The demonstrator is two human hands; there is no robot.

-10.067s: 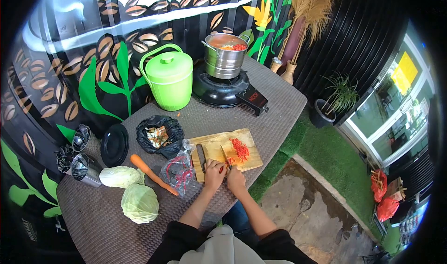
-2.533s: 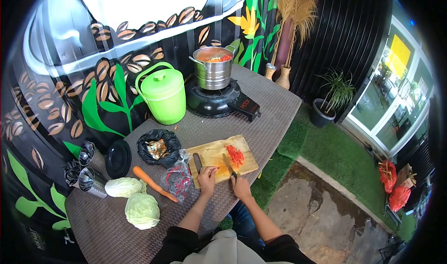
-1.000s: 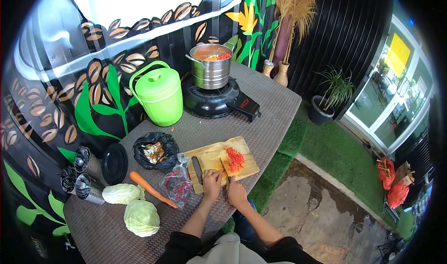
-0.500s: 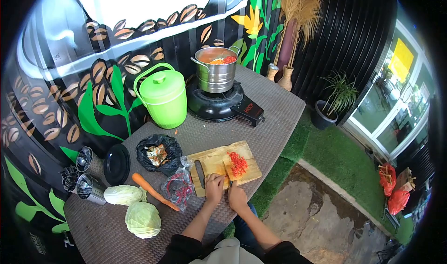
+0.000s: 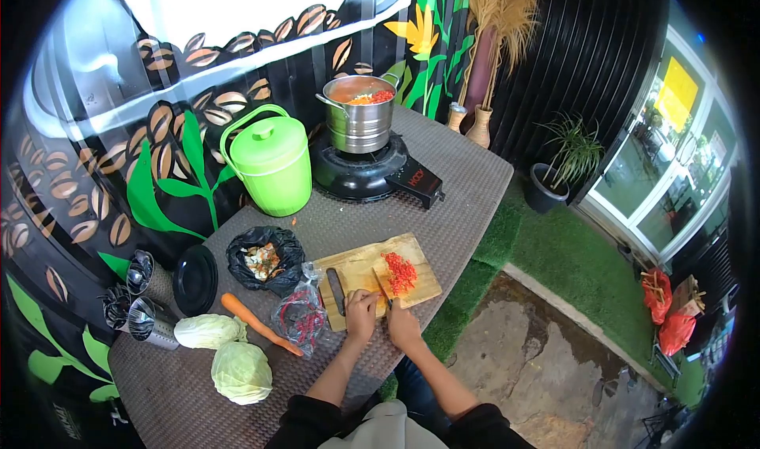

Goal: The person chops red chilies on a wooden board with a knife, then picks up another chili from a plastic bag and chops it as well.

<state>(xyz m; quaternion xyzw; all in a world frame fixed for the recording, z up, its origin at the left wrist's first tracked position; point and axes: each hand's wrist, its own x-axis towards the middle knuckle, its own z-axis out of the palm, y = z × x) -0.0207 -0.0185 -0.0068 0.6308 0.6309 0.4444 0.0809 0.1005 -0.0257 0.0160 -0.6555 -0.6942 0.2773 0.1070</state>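
Observation:
On the wooden cutting board (image 5: 360,262), my right hand (image 5: 404,328) grips a knife (image 5: 381,283) with its blade pointing away from me. My left hand (image 5: 362,313) is closed, its bent fingertips pressed to the board left of the blade. They hold what looks like a red chili, mostly hidden beneath them. Finely chopped red chili (image 5: 402,275) lies heaped to the right of the blade. A dark elongated shape (image 5: 336,291) marks the board's left end. Beside the board is a clear plastic bag (image 5: 301,316) with thin red chilies inside.
A black bag of scraps (image 5: 266,262), a carrot (image 5: 257,322), a cabbage (image 5: 241,372) and a longer pale cabbage (image 5: 209,332) lie leftward. Behind stand a green lidded bucket (image 5: 275,168) and a steel pot (image 5: 359,120) on a black stove (image 5: 360,176). Cutlery holders (image 5: 154,326) stand far left.
The whole view has shifted slightly. Both hands stay at the board, with the knife blade still beside my left fingertips and the chopped heap much the same.

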